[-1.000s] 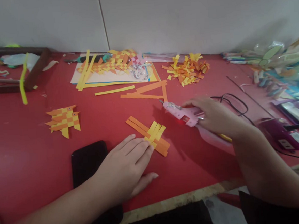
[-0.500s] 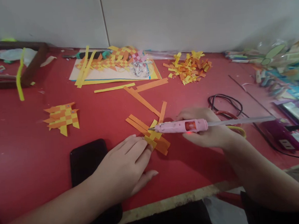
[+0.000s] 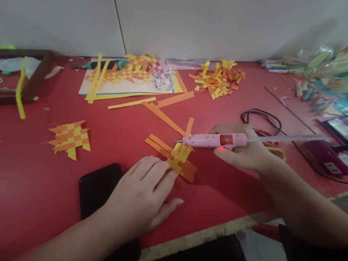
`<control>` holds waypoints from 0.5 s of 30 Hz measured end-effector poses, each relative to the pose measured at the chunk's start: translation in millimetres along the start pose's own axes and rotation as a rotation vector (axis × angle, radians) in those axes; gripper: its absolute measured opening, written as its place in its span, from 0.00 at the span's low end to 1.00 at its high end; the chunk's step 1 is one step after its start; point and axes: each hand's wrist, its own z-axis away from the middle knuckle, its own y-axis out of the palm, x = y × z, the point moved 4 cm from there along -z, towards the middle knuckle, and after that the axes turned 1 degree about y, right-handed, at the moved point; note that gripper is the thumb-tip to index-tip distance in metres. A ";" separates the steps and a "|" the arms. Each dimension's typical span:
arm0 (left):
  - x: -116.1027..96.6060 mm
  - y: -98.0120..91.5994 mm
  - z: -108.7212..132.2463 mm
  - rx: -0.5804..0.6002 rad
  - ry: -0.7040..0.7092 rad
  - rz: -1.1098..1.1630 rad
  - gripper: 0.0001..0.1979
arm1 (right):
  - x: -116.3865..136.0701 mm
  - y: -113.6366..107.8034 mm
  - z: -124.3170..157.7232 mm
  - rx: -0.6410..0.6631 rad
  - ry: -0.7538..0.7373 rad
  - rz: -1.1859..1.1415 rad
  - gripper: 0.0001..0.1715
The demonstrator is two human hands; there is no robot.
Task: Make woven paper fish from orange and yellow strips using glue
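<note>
My right hand [image 3: 237,146] is wrapped round a pink hot glue gun [image 3: 203,140], seen from above, with a red light glowing under it. A long clear glue stick [image 3: 284,138] sticks out of its back end. The metal nozzle points left, above a piece of woven orange and yellow paper strips [image 3: 188,170]. My left hand [image 3: 149,186] lies flat, palm down and thumb apart, its fingertips touching the left edge of that woven piece. A finished pair of woven paper fish [image 3: 70,138] lies farther left.
A black phone [image 3: 97,187] lies partly under my left forearm. Loose orange strips [image 3: 164,117] lie beyond the weaving, and a heap of paper scraps [image 3: 218,79] at the back. Black cable [image 3: 262,116] and a purple power strip [image 3: 327,157] are at right. A brown wooden tray [image 3: 39,74] stands back left.
My right hand has lifted the glue gun slightly up and right, away from the woven strips. My left hand stays nearly in place. The whole view has shifted a little.
</note>
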 end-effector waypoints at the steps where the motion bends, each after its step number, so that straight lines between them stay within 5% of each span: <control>1: -0.2 0.3 0.2 0.001 0.002 0.004 0.19 | -1.2 0.0 0.6 -0.013 0.018 -0.036 0.04; 7: 4.1 3.6 3.3 0.011 -0.055 0.118 0.19 | -7.6 -2.0 3.0 -0.123 0.087 -0.213 0.04; 12: 28.5 -1.7 -11.2 0.012 -0.414 0.491 0.11 | -31.8 -0.3 11.7 -0.284 0.153 -0.314 0.07; 15: 39.2 -4.5 -35.1 0.001 -0.561 0.631 0.16 | -40.5 6.3 15.4 -0.310 0.206 -0.494 0.06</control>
